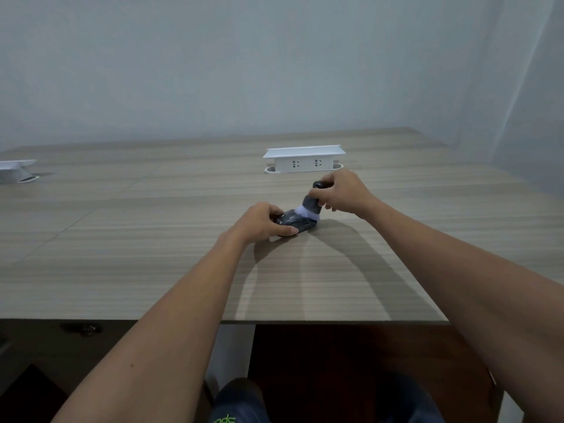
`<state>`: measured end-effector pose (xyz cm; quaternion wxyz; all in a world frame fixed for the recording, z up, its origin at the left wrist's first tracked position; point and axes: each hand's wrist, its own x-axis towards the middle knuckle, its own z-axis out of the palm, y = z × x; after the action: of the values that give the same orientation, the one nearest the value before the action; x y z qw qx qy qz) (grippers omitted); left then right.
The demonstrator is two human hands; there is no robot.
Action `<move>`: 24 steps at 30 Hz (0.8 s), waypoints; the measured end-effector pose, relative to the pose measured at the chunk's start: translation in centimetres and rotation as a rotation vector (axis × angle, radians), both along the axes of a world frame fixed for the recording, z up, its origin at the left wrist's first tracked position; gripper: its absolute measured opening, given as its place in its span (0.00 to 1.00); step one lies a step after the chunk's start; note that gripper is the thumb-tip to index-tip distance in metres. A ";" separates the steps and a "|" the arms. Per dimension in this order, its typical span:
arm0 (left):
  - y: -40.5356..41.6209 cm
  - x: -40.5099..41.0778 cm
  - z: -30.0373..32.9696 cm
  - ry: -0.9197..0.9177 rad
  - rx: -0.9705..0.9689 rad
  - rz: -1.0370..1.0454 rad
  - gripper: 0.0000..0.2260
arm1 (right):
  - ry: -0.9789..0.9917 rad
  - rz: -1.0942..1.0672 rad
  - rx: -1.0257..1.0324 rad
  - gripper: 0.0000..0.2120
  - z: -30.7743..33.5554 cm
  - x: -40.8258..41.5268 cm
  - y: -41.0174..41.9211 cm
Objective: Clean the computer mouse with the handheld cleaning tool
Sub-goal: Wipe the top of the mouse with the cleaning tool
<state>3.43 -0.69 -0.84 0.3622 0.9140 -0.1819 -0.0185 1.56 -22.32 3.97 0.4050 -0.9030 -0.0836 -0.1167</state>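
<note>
One mouse [297,223], one brush [312,204], two hands

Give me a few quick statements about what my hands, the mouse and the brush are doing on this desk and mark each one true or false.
1. The left hand holds the mouse on the table. True.
2. The right hand is empty. False: it grips the cleaning tool.
3. The tool's white bristles touch the mouse. True.
4. The mouse is lifted high off the table. False: it rests on the tabletop.
5. A white socket box stands behind the hands. True.
</note>
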 end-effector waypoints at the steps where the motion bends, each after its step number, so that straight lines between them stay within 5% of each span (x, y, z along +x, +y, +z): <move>1: 0.0 0.0 0.0 0.005 0.003 0.002 0.14 | 0.012 0.040 0.022 0.09 0.3 -0.2 0.3; 12: 0.1 0.0 -0.1 -0.024 0.004 -0.017 0.17 | 0.031 -0.013 -0.173 0.08 -0.4 0.5 -1.5; 20: 0.1 0.2 0.0 -0.010 0.025 -0.005 0.15 | 0.013 0.123 0.023 0.08 0.8 0.0 1.0; 24: 0.2 0.1 -0.1 -0.013 0.011 -0.020 0.16 | -0.002 0.057 -0.035 0.08 0.7 0.2 0.5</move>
<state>3.54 -0.51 -0.94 0.3556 0.9143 -0.1931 -0.0172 1.80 -21.81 4.68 0.3924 -0.9070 -0.1119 -0.1044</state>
